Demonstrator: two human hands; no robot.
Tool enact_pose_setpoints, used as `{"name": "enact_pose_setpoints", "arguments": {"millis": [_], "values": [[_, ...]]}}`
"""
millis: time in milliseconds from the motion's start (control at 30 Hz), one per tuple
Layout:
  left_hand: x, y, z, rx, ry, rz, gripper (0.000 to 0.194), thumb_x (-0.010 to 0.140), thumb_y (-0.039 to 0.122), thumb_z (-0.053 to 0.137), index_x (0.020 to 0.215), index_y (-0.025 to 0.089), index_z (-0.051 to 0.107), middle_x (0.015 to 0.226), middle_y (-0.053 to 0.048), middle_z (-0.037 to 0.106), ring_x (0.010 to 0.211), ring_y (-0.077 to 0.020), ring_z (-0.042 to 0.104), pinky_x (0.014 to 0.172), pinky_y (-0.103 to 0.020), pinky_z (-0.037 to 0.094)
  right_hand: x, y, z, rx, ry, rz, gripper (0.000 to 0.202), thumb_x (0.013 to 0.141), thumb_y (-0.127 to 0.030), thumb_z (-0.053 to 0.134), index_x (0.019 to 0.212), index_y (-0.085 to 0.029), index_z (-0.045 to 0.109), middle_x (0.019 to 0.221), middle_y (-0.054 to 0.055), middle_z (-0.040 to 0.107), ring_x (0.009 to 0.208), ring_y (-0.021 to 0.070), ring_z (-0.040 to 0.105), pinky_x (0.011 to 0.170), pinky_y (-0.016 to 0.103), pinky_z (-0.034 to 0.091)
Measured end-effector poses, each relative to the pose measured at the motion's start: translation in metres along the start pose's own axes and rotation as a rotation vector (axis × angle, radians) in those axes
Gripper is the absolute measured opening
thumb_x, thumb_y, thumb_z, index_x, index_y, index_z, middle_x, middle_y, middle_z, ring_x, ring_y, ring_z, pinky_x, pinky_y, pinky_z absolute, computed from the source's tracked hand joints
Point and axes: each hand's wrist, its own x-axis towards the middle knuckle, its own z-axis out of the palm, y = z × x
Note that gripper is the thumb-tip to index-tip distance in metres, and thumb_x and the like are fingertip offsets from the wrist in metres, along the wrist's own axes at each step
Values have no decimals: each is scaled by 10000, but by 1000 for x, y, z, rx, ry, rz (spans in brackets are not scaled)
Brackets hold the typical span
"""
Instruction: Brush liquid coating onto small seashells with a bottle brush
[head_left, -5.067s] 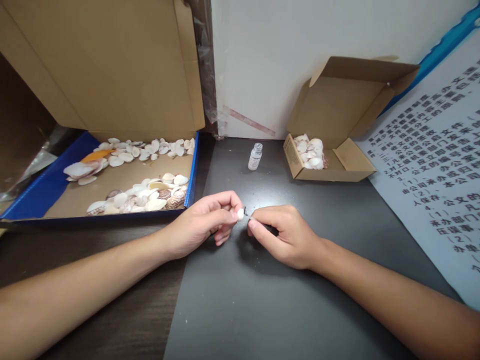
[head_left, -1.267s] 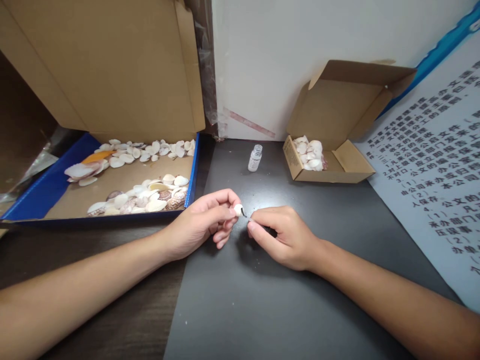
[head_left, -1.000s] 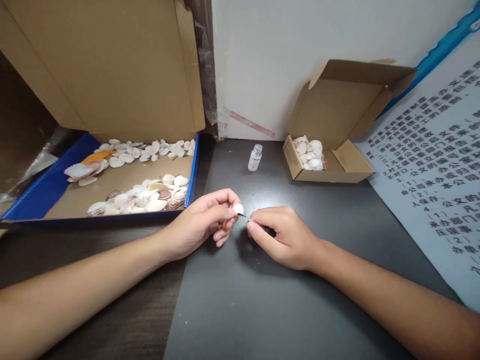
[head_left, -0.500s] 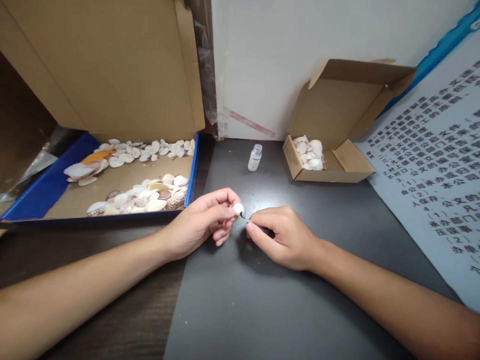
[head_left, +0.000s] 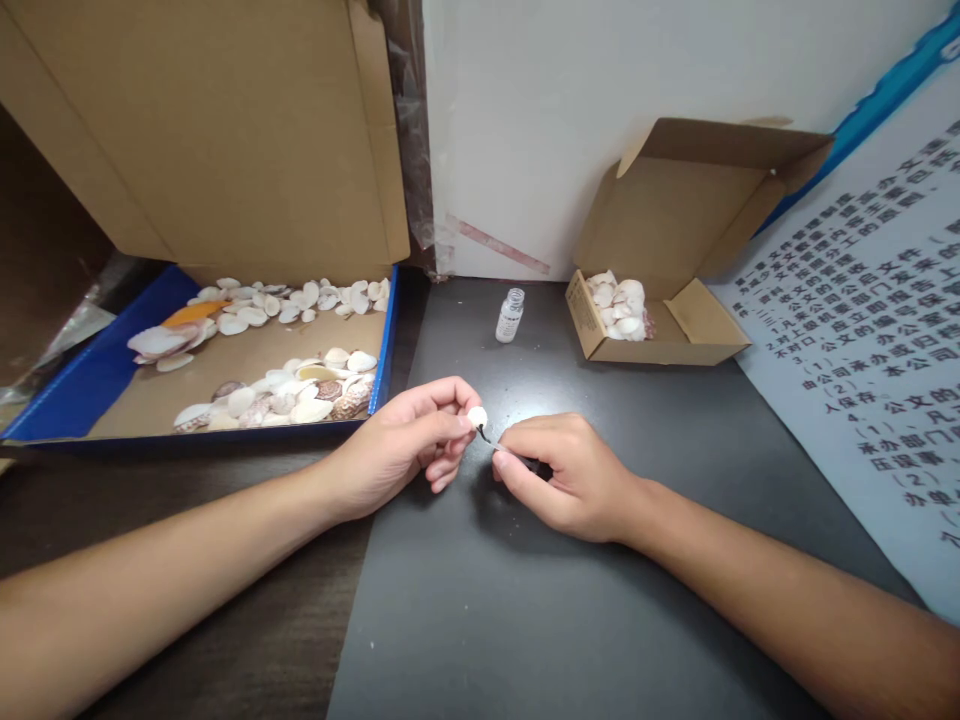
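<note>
Between thumb and forefinger, my left hand (head_left: 420,435) pinches a small white shell (head_left: 477,417) above the dark grey mat. My right hand (head_left: 566,470) is closed on a thin tool (head_left: 495,444) with a dark, bent tip. That tip touches or nearly touches the lower edge of the shell; which of the two I cannot tell. Part of the tool is hidden inside my right fingers. Behind the hands a small clear glass bottle (head_left: 509,317) with a printed label stands upright, its mouth uncovered.
At the left lies an open blue-sided box (head_left: 390,350) with two groups of shells and an orange piece. An open cardboard box (head_left: 675,351) at the back right holds white shells. A printed sheet (head_left: 862,330) slants along the right; a white panel (head_left: 510,140) stands behind.
The tool's tip has shifted slightly at the shell's lower edge, and more of its dark bent end shows. Both hands stay almost in place.
</note>
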Motion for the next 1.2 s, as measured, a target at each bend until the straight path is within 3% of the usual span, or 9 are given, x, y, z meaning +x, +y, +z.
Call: {"name": "enact_pose_setpoints", "arguments": {"millis": [267,500,700,933,1200], "values": [[1,0,1,12,13,38,124,811,212,664,799,172,547,528,82,422,449,-50,357,437,-162,402,1,-1,3,-115,52,105,350,921,-251,447,593,-195,339,544,-49,337,508,93,302,540,260,243],[1,0,1,-19,37,47,149,814,229,694,824,179,553,555,74,453,477,-67,398,449,-184,465,1,-2,3,-109,71,210,328,923,-270,447,607,-184,441,554,-33,459,518,94,404,552,259,260],[2,1,1,-37,44,38,146,823,226,686,817,180,548,561,72,458,465,-64,403,444,-183,461,1,-1,1,-30,150,284,265,943,-279,445,749,-177,594,576,-34,508,534,105,451,559,251,293],[1,0,0,-42,43,34,134,810,211,692,810,171,564,608,58,488,467,-53,410,437,-175,446,0,0,1,23,51,101,293,950,-281,448,685,-180,524,577,-45,448,516,88,389,542,240,290],[2,-1,-1,-48,29,39,136,809,197,688,784,170,558,592,60,473,470,-59,410,440,-180,446,1,-2,1,-11,175,248,361,962,-311,442,660,-170,581,540,-36,483,501,92,419,528,247,284]]}}
